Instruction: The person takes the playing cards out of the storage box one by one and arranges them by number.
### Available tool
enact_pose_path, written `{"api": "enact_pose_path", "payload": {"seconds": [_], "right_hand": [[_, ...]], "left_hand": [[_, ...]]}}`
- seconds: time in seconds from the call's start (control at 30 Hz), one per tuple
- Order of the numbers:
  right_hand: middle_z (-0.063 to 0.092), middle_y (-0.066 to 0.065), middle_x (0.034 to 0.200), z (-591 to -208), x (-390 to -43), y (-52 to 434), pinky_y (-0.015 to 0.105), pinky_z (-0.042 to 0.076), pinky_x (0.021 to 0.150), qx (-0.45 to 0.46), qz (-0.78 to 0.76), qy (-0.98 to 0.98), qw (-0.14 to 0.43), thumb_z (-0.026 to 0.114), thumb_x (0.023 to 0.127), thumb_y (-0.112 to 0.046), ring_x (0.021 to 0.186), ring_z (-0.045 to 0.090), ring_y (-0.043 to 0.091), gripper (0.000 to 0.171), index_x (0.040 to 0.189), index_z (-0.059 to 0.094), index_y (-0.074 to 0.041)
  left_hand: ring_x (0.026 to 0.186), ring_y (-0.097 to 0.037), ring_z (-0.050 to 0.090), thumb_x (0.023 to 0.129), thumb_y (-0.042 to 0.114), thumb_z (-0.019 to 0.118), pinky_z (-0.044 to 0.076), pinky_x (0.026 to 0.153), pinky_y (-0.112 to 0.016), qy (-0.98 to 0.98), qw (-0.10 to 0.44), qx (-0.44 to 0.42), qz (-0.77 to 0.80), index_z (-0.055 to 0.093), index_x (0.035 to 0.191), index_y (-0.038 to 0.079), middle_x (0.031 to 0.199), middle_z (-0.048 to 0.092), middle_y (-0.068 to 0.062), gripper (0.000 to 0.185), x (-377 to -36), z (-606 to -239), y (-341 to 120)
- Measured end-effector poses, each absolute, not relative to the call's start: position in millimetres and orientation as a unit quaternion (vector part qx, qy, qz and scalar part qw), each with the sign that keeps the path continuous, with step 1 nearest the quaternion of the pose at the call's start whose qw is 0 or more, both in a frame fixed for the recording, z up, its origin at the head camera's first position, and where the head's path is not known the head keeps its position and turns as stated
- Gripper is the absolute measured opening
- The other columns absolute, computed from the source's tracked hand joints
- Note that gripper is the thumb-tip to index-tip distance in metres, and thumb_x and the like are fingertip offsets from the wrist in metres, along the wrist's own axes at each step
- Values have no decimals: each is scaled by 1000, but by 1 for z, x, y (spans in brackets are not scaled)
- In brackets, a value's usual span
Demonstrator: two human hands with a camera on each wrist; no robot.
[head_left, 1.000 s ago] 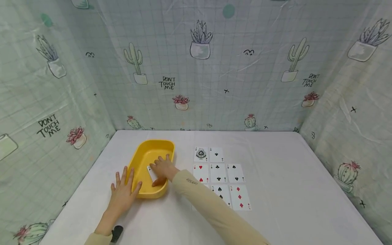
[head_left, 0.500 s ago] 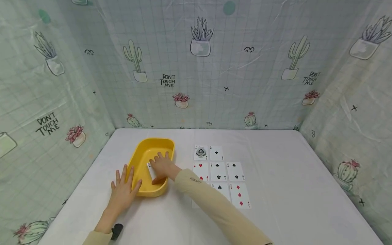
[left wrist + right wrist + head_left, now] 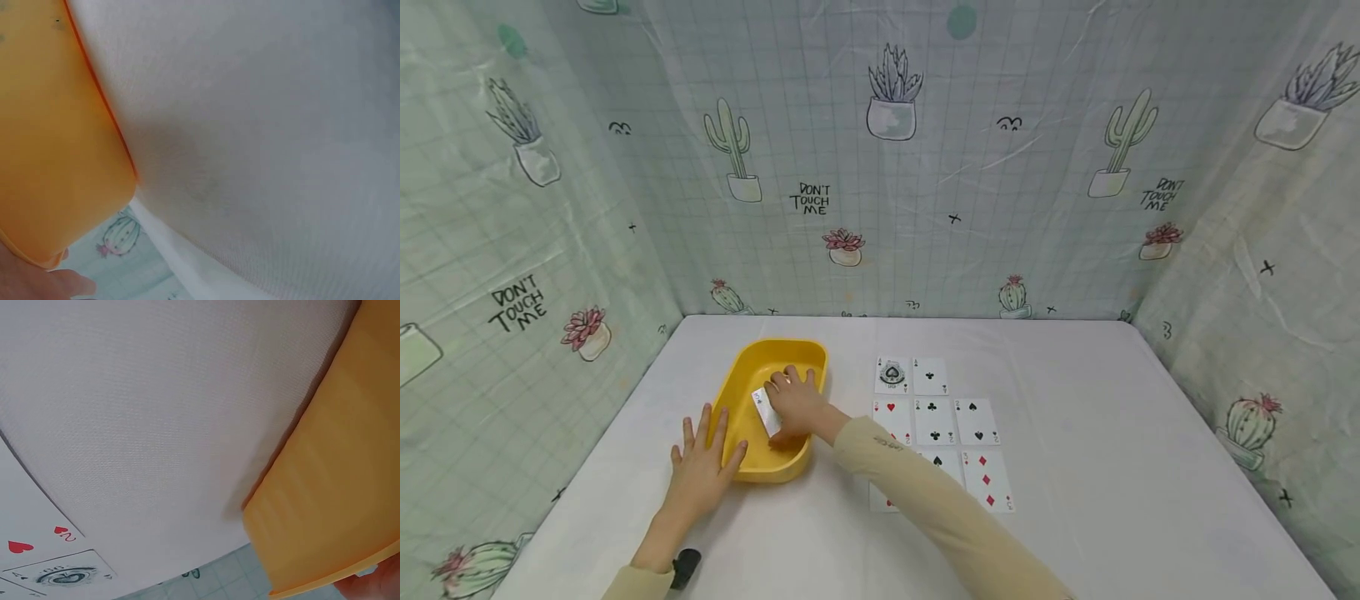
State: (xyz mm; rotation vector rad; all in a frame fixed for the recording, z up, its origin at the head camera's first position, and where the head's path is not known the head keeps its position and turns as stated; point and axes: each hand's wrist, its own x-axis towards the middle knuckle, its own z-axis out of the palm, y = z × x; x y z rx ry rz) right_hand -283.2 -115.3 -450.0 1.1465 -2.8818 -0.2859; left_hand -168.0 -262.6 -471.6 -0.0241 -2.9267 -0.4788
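Observation:
A yellow oval tray (image 3: 747,370) lies on the white table left of centre. My right hand (image 3: 795,405) is inside it, fingers curled round a playing card (image 3: 767,411) that tilts up on its edge. My left hand (image 3: 702,466) lies flat with spread fingers against the tray's near left rim. Right of the tray, playing cards (image 3: 934,421) lie face up in rows; my right sleeve (image 3: 925,508) covers part of the nearest row. The wrist views show only the tray's yellow wall (image 3: 50,137) (image 3: 331,487) and table cloth.
Cactus-print curtains (image 3: 880,158) close in the table at the back and both sides. The table (image 3: 1112,450) is bare white cloth to the right of the cards. A small black object (image 3: 686,567) sits at my left wrist.
My right hand has shifted slightly farther into the tray and its fingers have curled; the card under it has lifted from flat to tilted. The left hand has stayed put.

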Motion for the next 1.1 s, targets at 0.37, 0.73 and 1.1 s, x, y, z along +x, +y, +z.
{"api": "enact_pose_path", "payload": {"seconds": [0.37,0.73,1.1], "right_hand": [[29,-1,139,-437,-275,-111,51,27,103,375,-55,-925,26,58,64,-70,130,23,22,96,139,30,-18],[33,0,139,-418,-271,-93,52,30,100,370,-23,-928,38,60,64,-68,129,24,22,95,139,32,-17],[34,1,137,-413,-266,-66,52,28,97,365,-2,-930,54,63,65,-65,128,24,25,94,138,33,-15]], "left_hand": [[127,-59,4,91,42,40,13,87,-76,-983,89,-10,-157,18,141,0,146,9,-29,69,-170,-473,-263],[127,-59,7,92,43,39,13,88,-76,-985,86,-5,-151,18,141,0,146,9,-28,69,-169,-473,-263],[127,-58,2,92,42,39,12,89,-76,-984,82,-7,-158,16,141,-1,146,6,-28,69,-172,-476,-264]]}}
